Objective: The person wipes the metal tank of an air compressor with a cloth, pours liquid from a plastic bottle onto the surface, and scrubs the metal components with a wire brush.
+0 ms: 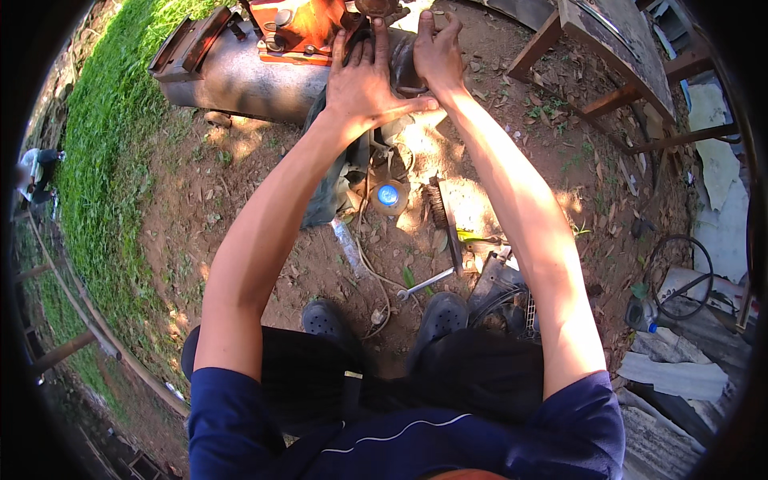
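Observation:
At the top of the head view an orange machine with bolts stands on a grey metal cylinder. My left hand lies against the machine's dark right side, fingers stretched upward and thumb out to the right. My right hand has bent fingers at a dark, rounded metal part beside it; what they grip is hard to make out. Below my arms are a bottle with a blue cap, a clear plastic bottle, a long brush and an open-ended wrench.
A wooden-and-metal bench stands at right, with corrugated sheets and a black hose. At left are grass, long poles and another person. Cords and scrap lie near my feet.

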